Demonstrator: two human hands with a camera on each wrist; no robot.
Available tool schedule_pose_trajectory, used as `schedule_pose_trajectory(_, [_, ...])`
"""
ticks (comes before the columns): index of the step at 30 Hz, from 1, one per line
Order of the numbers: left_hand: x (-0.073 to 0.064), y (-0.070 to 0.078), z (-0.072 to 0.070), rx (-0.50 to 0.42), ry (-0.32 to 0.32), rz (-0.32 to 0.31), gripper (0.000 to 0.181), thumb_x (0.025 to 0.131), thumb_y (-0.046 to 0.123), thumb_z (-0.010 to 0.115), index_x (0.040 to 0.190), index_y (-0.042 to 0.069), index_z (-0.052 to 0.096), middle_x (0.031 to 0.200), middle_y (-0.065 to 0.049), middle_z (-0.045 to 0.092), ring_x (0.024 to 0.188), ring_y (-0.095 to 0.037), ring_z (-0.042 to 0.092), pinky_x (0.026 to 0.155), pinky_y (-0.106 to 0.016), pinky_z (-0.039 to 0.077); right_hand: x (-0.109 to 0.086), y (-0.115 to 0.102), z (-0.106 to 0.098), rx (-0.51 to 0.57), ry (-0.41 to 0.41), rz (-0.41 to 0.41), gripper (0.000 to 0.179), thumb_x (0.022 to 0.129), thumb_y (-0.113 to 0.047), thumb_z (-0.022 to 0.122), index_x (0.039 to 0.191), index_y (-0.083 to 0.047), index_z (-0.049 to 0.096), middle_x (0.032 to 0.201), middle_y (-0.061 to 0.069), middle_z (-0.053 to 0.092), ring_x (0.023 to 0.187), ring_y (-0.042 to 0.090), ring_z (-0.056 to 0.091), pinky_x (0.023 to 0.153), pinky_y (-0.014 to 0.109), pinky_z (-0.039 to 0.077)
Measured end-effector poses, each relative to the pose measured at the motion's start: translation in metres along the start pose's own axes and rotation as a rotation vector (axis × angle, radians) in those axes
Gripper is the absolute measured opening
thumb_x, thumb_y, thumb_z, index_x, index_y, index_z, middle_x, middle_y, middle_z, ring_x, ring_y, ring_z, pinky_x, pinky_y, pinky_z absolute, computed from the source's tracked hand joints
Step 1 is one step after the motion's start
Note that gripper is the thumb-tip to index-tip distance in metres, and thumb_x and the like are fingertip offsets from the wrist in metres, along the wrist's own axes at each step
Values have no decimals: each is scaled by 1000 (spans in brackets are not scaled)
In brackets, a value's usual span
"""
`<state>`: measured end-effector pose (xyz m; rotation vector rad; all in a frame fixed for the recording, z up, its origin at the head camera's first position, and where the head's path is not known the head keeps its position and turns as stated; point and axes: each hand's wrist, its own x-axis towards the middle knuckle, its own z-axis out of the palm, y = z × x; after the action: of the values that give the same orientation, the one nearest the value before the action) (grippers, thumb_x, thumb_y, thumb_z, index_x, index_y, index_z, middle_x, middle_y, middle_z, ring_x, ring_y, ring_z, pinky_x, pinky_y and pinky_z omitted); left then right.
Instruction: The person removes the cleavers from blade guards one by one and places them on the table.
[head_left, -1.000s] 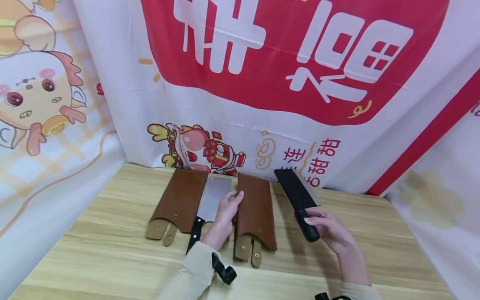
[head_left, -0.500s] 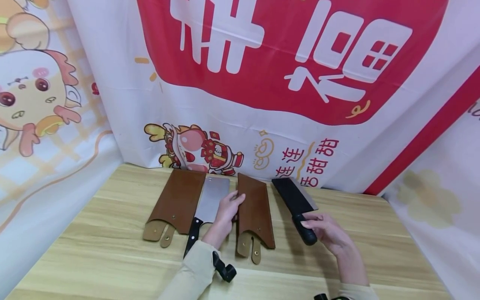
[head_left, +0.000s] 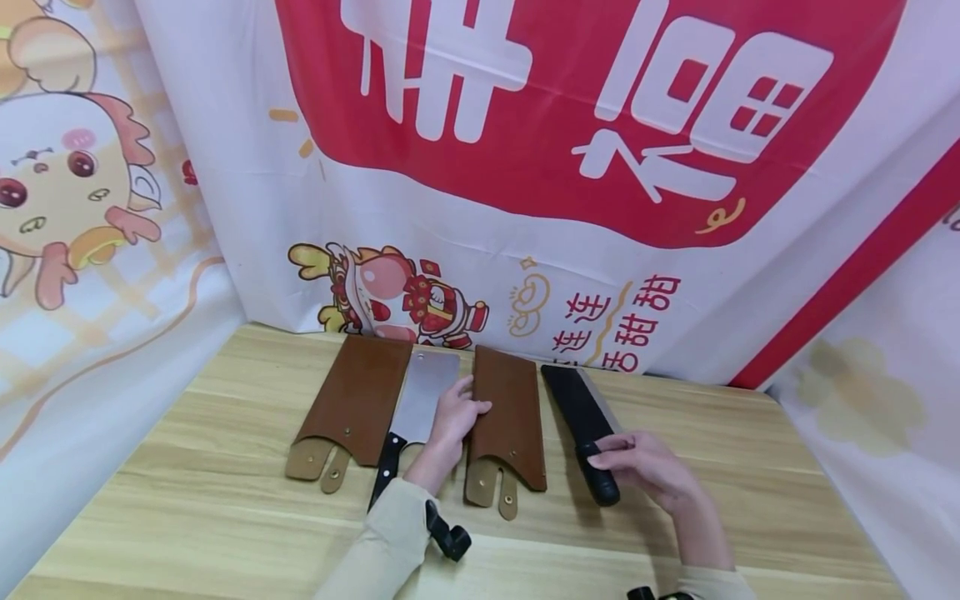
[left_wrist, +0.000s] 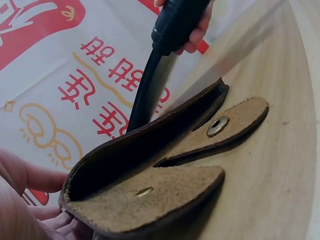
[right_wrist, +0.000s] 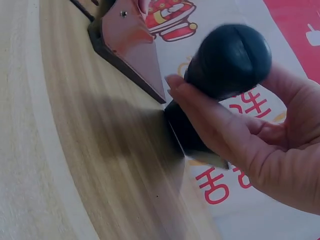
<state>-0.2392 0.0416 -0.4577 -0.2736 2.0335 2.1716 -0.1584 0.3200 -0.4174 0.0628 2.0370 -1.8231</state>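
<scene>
My left hand [head_left: 450,429] holds a brown leather knife sheath [head_left: 510,404] by its left edge, thumb on the top face. The sheath's mouth, with two tan snap straps, points toward me; in the left wrist view the mouth [left_wrist: 120,155] gapes. To the right, my right hand [head_left: 652,467] grips the black handle [head_left: 597,479] of a kitchen knife with a broad blackish blade [head_left: 573,400] and a bright edge facing right. The blade points away from me, beside the sheath. The right wrist view shows the handle butt [right_wrist: 232,60] between thumb and fingers.
A second brown sheath [head_left: 358,400] lies at the left of the wooden table [head_left: 210,500]. Between the sheaths is a silver cleaver [head_left: 429,392] with a black riveted handle [head_left: 387,467], partly behind my left arm. A printed cloth [head_left: 517,192] hangs along the back edge.
My right hand has brought the knife lower and a little left, turning its blade so less of the silver side shows. The held sheath has tilted flatter and shifted slightly left.
</scene>
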Motion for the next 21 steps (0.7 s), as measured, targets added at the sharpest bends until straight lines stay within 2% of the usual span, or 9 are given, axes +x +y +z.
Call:
schedule_pose_trajectory(5, [0,-2,-1,37,-2,30,66,91,-7,63,154,-4,41,147,-31,51,135,-43,50,114,-53,39,2,1,11,-34,-10,3,53,88,-1,75,126,27,50,102,15,71,89,21,73,82,40,62])
schedule_pose_trajectory(9, [0,-3,-3,82,4,68,65,91,-7,62,153,-8,41,144,-33,53,133,-43,52,113,-52,40,5,2,20,-88,-28,4,39,87,0,76,114,22,58,98,15,71,85,22,74,80,41,62])
schedule_pose_trajectory(14, [-1,0,-6,213,10,108,64,92,-1,65,150,-11,43,147,-32,51,138,-42,47,117,-52,36,7,4,29,-181,-16,2,24,87,0,77,101,15,65,88,11,72,78,21,74,73,38,63])
schedule_pose_trajectory(18, [-2,4,-7,322,1,152,60,95,9,65,148,-12,45,148,-31,51,139,-43,46,117,-53,36,2,-2,32,-318,48,-24,19,90,-5,76,94,12,69,80,9,72,73,22,73,69,38,63])
schedule_pose_trajectory(21, [-6,10,-7,424,-22,215,58,100,16,64,148,-11,46,148,-30,50,140,-43,45,116,-54,36,-2,-10,30,-483,169,-70,23,95,-13,73,95,10,73,78,10,72,71,22,71,66,38,62])
